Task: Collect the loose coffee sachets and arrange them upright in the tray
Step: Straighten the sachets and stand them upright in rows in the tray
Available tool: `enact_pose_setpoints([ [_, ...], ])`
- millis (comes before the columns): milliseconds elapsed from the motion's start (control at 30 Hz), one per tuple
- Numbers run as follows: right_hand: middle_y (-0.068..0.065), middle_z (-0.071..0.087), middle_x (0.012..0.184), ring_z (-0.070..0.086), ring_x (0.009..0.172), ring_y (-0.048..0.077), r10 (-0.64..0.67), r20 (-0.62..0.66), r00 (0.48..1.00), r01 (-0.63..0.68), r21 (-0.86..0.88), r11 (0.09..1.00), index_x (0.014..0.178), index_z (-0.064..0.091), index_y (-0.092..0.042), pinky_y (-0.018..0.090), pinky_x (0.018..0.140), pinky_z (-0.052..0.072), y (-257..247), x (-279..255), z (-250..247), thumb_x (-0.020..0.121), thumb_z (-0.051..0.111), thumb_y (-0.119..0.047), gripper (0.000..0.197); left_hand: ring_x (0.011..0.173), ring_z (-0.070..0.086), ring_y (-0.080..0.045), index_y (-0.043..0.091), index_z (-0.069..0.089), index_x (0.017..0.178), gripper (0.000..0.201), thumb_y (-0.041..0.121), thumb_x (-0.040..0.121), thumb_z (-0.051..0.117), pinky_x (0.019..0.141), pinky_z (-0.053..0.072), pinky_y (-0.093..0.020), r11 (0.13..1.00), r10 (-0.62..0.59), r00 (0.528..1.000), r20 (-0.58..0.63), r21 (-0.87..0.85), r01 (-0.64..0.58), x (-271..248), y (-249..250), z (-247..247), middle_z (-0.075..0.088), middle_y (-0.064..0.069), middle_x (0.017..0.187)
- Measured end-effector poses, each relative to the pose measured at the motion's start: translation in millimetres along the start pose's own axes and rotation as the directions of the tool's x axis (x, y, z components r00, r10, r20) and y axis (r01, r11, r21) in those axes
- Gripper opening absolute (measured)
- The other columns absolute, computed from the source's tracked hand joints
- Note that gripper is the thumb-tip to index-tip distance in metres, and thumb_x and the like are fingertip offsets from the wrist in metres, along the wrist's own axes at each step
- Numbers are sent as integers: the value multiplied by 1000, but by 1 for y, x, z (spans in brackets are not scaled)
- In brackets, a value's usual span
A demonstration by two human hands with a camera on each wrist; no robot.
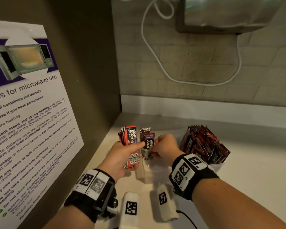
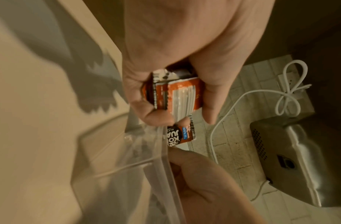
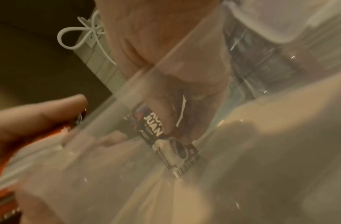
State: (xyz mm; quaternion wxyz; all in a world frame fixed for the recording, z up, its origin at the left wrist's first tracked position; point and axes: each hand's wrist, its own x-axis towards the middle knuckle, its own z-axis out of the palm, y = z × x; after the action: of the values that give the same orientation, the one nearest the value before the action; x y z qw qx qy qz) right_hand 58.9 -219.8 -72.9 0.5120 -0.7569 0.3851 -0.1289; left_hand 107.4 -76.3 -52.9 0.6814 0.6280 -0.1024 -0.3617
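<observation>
My left hand (image 1: 122, 154) grips a stack of red and black coffee sachets (image 1: 130, 142), held upright beside the clear tray's (image 1: 140, 174) left wall. In the left wrist view its fingers (image 2: 152, 116) curl round the sachet stack (image 2: 183, 97). My right hand (image 1: 165, 149) pinches a dark sachet (image 1: 148, 146) with a coffee cup picture, standing upright inside the tray. The right wrist view shows that sachet (image 3: 165, 141) through the tray wall (image 3: 127, 97), with my right fingers (image 3: 161, 112) on it. Another sachet stands just behind it.
The tray's right compartment holds several red sachets (image 1: 203, 144) standing packed together. A dark panel with a microwave poster (image 1: 28, 113) walls off the left. A white cable (image 1: 155, 52) hangs on the tiled wall under a steel appliance (image 1: 229, 14). Two white tagged blocks (image 1: 130, 209) lie near me.
</observation>
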Motion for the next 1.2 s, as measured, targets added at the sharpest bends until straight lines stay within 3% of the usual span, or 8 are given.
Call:
enact_pose_setpoints([
  [167, 7, 63, 65, 62, 62, 23, -63, -36, 997, 62, -25, 998, 62, 53, -15, 39, 69, 58, 2, -2, 3, 72, 75, -2, 28, 55, 58, -16, 10, 65, 96, 16, 13, 82, 73, 46, 45, -25, 996, 2, 995, 97, 86, -10, -3, 1, 2, 62, -6, 65],
  [267, 8, 64, 71, 64, 69, 26, -87, -54, 995, 83, -72, 994, 65, 53, -14, 42, 73, 58, -1, -6, 4, 72, 72, -1, 24, 57, 59, -16, 9, 65, 102, 23, 14, 81, 74, 48, 47, -27, 992, -3, 993, 120, 122, -11, -3, 0, 3, 62, -6, 68],
  [400, 8, 62, 87, 57, 78, 21, -157, -2, 988, 151, -274, 950, 85, 60, -9, 28, 68, 46, -5, -10, 1, 79, 67, -7, 9, 61, 61, -15, 10, 65, 103, 24, 14, 81, 74, 50, 49, -28, 990, -12, 990, 137, 142, -8, -2, -2, 4, 64, -7, 73],
  [467, 10, 64, 91, 60, 82, 23, -164, 25, 986, 162, -355, 921, 91, 63, -5, 25, 67, 42, -5, -11, 0, 81, 67, -11, 12, 64, 62, -16, 11, 65, 104, 25, 14, 81, 75, 50, 49, -28, 988, -1, 990, 141, 151, -21, -1, -2, 5, 66, -8, 78],
  [600, 1, 52, 69, 52, 62, 17, -105, 67, 992, 125, -452, 883, 67, 50, -10, 21, 52, 37, -3, -9, 5, 79, 68, -15, 23, 64, 62, -16, 10, 64, 106, 28, 13, 81, 75, 49, 48, -28, 982, 0, 988, 155, 185, -29, 2, 0, 5, 67, -6, 76],
  [800, 4, 54, 77, 51, 70, 20, -158, 69, 985, 172, -495, 852, 63, 44, -15, 26, 63, 40, -2, -6, 7, 88, 62, -21, 32, 63, 62, -15, 12, 65, 104, 23, 11, 82, 73, 49, 48, -27, 980, 2, 985, 174, 196, -37, 2, 5, 7, 67, -7, 77],
  [1000, 2, 54, 72, 53, 68, 20, -160, 57, 986, 167, -469, 867, 61, 44, -16, 24, 56, 39, 3, 2, 11, 84, 67, -23, 32, 65, 62, -17, 10, 64, 106, 25, 11, 82, 73, 48, 47, -27, 985, 23, 989, 143, 166, -47, 2, 4, 7, 64, -12, 84],
  [1200, 1, 54, 66, 55, 66, 19, -127, 25, 992, 125, -440, 889, 66, 52, -13, 21, 43, 30, 3, 1, 4, 69, 81, -30, 33, 57, 61, -17, 11, 60, 102, 25, 28, 86, 69, 48, 49, -27, 999, 27, 999, 30, 35, -28, 0, 11, -2, 64, -6, 64],
])
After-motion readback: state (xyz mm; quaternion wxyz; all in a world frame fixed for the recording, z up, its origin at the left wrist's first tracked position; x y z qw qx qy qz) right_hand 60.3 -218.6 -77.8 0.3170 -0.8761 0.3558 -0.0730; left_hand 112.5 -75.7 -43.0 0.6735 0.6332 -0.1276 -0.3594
